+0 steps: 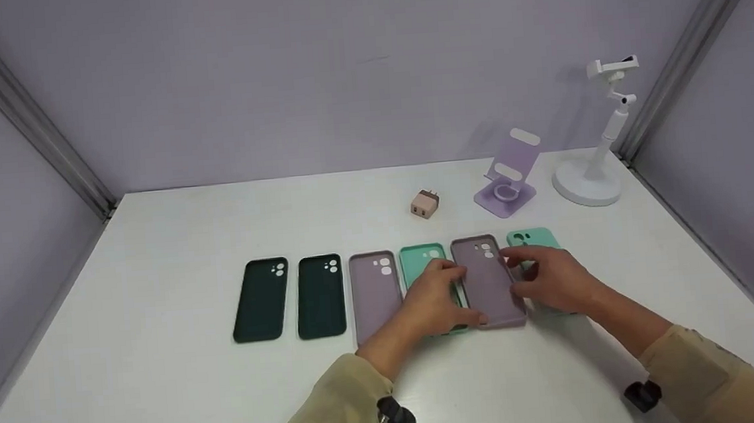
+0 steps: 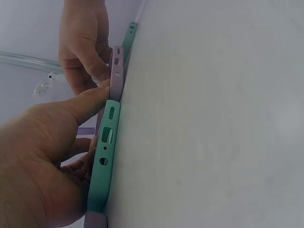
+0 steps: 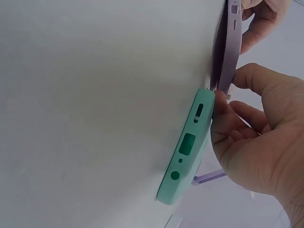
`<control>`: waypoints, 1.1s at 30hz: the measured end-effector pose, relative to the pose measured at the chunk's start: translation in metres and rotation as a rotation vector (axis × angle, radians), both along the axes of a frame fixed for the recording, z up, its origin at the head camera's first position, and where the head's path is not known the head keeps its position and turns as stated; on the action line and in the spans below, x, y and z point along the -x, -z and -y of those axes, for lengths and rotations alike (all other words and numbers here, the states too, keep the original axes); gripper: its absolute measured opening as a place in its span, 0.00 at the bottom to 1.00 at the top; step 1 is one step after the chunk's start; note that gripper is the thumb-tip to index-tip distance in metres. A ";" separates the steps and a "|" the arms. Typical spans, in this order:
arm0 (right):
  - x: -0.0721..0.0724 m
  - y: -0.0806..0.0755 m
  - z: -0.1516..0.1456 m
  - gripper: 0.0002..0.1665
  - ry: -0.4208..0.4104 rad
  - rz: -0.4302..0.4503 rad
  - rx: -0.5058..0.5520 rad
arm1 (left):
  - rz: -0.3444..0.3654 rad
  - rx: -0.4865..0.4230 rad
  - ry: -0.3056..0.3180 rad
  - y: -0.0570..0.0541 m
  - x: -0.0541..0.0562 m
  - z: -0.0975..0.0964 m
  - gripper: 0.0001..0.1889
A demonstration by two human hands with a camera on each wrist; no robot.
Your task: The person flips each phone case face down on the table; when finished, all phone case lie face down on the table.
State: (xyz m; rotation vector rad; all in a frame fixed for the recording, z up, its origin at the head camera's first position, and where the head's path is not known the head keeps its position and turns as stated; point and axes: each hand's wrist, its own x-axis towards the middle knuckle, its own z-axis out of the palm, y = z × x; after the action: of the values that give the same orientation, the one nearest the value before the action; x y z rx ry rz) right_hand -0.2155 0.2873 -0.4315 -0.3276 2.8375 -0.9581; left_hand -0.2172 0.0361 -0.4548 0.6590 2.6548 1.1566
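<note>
A mauve phone case (image 1: 489, 293) lies between both hands, right of the middle of the table. My left hand (image 1: 433, 300) reaches across a teal case (image 1: 419, 259) and holds the mauve case's left edge, thumb near its lower corner. On the opposite edge, my right hand (image 1: 558, 282) grips with bent fingers and thumb. Partly hidden beneath the right hand is another teal case (image 1: 541, 236). The right wrist view shows the held mauve case (image 3: 232, 52) with its edge slightly off the table, beside the teal case (image 3: 187, 147).
Leftward in the row lie another mauve case (image 1: 376, 298) and two dark green cases (image 1: 320, 298). Behind them are a pink charger plug (image 1: 424, 204), a purple phone stand (image 1: 510, 169) and a white stand (image 1: 587, 183). Walls enclose the table's back and sides.
</note>
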 end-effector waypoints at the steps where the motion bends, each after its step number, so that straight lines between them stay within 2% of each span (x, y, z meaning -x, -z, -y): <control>1: 0.000 0.000 -0.001 0.37 0.009 0.002 0.014 | 0.001 0.000 0.000 0.000 0.000 0.000 0.46; 8: -0.003 -0.001 -0.005 0.41 0.050 0.054 0.169 | 0.003 0.000 -0.002 0.000 -0.001 0.000 0.46; 15: -0.001 -0.001 -0.009 0.46 0.082 0.200 0.354 | -0.006 0.013 -0.006 0.000 -0.001 -0.002 0.46; 18: 0.000 0.000 -0.010 0.48 0.088 0.224 0.375 | 0.007 0.030 -0.003 -0.002 -0.001 -0.003 0.46; 22: 0.002 0.001 -0.011 0.48 0.100 0.241 0.382 | 0.042 0.037 0.006 -0.011 -0.001 -0.001 0.45; 26: 0.002 0.002 -0.011 0.49 0.102 0.249 0.400 | 0.086 -0.029 -0.049 -0.023 -0.002 0.001 0.42; 29: 0.002 0.001 -0.012 0.49 0.098 0.248 0.407 | 0.129 -0.126 -0.101 -0.029 -0.006 0.000 0.40; 33: 0.001 -0.001 -0.011 0.48 0.100 0.248 0.400 | 0.203 -0.247 -0.112 -0.030 -0.014 -0.006 0.42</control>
State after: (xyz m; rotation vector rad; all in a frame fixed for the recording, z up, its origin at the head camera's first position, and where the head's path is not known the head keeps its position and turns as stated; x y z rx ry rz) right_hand -0.2166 0.2988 -0.4303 -0.0950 2.4474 -1.4756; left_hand -0.2034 0.0419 -0.4245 0.4062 2.4289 1.5120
